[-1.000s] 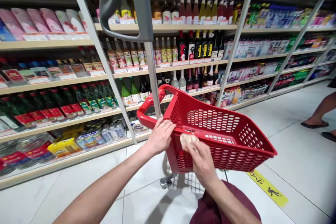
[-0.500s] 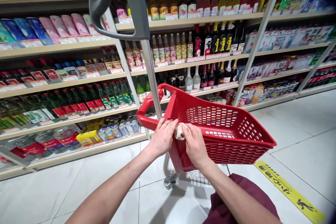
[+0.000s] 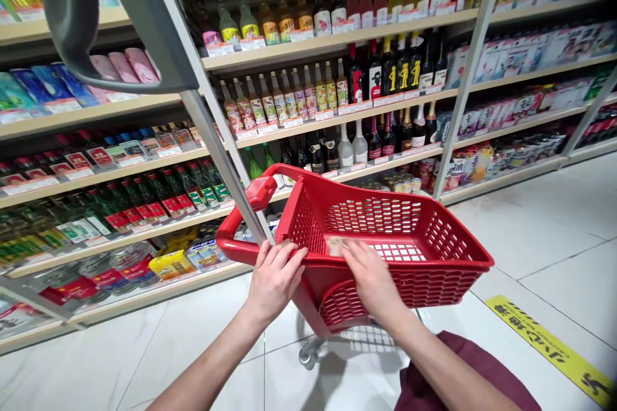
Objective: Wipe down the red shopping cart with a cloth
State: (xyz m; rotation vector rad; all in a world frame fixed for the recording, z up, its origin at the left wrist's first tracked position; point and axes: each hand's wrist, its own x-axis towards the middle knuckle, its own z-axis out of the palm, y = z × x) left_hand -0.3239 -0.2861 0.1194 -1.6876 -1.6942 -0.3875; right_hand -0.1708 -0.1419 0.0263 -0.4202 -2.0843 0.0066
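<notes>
A red plastic shopping basket (image 3: 434, 241) on wheels stands on the tiled floor in front of me, tilted toward me. My left hand (image 3: 274, 279) rests on its near rim, fingers curled over the edge. My right hand (image 3: 371, 279) presses a small pale cloth or wipe (image 3: 336, 245) against the rim beside it, fingers closed on it. The basket's grey pull handle (image 3: 72, 26) on a metal rod (image 3: 219, 160) rises up to the upper left.
Long shop shelves (image 3: 337, 117) full of bottles, cans and packets run along the left and back. A yellow floor sticker (image 3: 549, 350) lies at the lower right. Dark red clothing (image 3: 463, 372) shows below my right arm.
The basket and its handle have swung left and tilted lower. My right hand has slid with the cloth to the right along the rim, away from my left hand.
</notes>
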